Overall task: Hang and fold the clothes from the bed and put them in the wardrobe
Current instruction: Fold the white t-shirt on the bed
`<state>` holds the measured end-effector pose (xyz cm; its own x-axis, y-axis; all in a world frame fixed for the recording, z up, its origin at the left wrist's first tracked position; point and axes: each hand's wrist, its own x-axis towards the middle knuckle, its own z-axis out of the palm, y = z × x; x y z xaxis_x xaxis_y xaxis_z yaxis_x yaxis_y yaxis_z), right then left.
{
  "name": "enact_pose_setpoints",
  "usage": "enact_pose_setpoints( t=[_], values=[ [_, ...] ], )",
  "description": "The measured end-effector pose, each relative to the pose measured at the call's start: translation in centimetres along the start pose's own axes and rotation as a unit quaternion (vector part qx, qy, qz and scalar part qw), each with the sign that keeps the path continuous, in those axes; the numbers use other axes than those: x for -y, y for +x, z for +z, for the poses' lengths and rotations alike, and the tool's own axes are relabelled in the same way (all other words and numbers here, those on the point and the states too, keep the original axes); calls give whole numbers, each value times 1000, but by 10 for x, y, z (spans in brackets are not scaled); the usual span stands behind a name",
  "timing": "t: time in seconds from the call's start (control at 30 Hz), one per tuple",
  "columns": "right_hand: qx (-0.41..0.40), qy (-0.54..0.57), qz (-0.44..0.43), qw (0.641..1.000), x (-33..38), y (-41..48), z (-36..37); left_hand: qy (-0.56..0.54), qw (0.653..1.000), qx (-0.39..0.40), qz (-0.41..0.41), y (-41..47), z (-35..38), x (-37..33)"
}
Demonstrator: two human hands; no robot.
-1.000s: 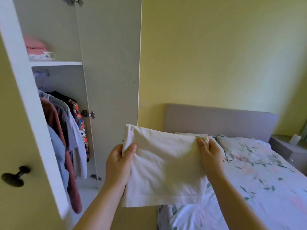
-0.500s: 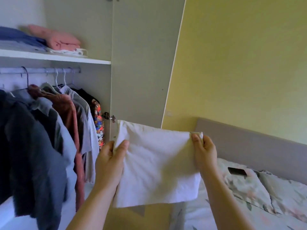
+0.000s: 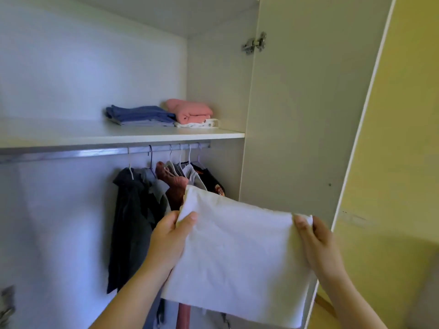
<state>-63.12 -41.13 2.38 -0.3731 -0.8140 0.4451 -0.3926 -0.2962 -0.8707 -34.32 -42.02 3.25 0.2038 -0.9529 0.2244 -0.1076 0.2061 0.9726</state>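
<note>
Head camera has swung off the bed in the last second and now looks straight into the open wardrobe, so the bed is out of view. The folded white cloth has come along: it's held up in the air in front of the hanging clothes, below the shelf and not touching it. The grip hasn't changed at all, left hand and right hand each on a top corner, fingers pinching the fabric with the thumbs on the front. Up on the shelf there's already a blue stack and a pink bundle. So I'd say folding is done for this one and it's about to go up there, probably on bare shelf left of the stacks.
</note>
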Motion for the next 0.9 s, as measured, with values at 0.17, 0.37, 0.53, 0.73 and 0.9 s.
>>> enact_pose_setpoints(
  t=[0.17,0.37,0.53,0.73,0.9],
  values=[
    [57,67,-3,996,13,49,44,30,998,-49,30,39,-20,-27],
    [93,106,-34,989,46,103,92,55,991,-101,69,84,-48,-56],
    [121,126,-64,983,80,151,136,63,988,-114,87,123,-73,-82],
    [135,158,-101,973,112,213,203,75,978,-165,107,177,-100,-96],
    [143,183,-124,965,140,267,268,84,976,-167,115,240,-130,-121]
  ],
)
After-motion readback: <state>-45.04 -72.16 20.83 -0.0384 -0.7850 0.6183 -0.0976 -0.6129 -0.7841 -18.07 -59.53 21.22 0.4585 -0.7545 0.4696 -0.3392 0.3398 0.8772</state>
